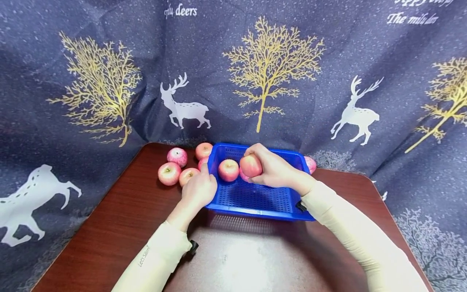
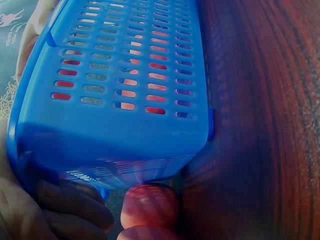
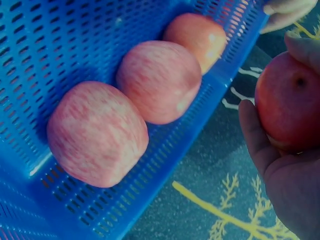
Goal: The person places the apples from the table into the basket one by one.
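Note:
My right hand (image 1: 271, 168) grips a red-yellow apple (image 1: 251, 166) over a blue plastic basket (image 1: 255, 213). In the right wrist view this held apple (image 3: 292, 102) shows its dark stem hollow, with fingers and thumb around it. Three more apples lie in a row in the basket, among them a striped pink one (image 3: 97, 134) and an orange-red one (image 3: 196, 40). In the head view one apple (image 1: 228, 170) sits near the left wall, and the others are mostly hidden by my right hand. My left hand (image 1: 200, 187) holds the basket's left rim, its fingers (image 2: 75, 212) curled beneath it.
Several apples (image 1: 169, 174) stand on the brown table (image 1: 127, 219) left of the basket, close to my left hand. Another apple (image 1: 310, 164) shows behind the basket's right end. A dark curtain (image 1: 219, 61) with deer and trees hangs behind the table.

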Action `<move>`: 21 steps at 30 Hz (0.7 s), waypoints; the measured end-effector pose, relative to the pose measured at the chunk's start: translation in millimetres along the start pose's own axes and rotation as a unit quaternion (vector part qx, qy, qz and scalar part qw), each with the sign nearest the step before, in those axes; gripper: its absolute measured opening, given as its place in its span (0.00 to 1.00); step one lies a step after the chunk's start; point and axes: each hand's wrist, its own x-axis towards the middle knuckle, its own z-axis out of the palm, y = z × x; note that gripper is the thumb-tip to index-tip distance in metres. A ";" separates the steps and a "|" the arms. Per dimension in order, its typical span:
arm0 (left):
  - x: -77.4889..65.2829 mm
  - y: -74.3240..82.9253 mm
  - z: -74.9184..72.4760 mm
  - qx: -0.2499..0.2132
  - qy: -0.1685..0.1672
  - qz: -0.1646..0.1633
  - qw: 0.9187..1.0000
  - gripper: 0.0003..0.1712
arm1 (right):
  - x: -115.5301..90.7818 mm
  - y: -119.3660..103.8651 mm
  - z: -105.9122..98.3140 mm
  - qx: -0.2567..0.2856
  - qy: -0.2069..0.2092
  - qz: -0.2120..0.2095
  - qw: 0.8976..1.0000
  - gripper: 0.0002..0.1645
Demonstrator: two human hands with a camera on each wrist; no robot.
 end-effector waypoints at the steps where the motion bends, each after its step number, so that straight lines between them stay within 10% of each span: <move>1: 0.0 0.3 -0.3 -0.001 0.000 0.001 1.000 0.30 | 0.3 -0.9 1.8 -0.004 -0.004 -0.005 1.000 0.41; 21: 0.1 0.9 -2.7 0.002 -0.010 -0.001 1.000 0.31 | 14.1 -0.3 49.0 -0.053 -0.082 -0.126 0.987 0.41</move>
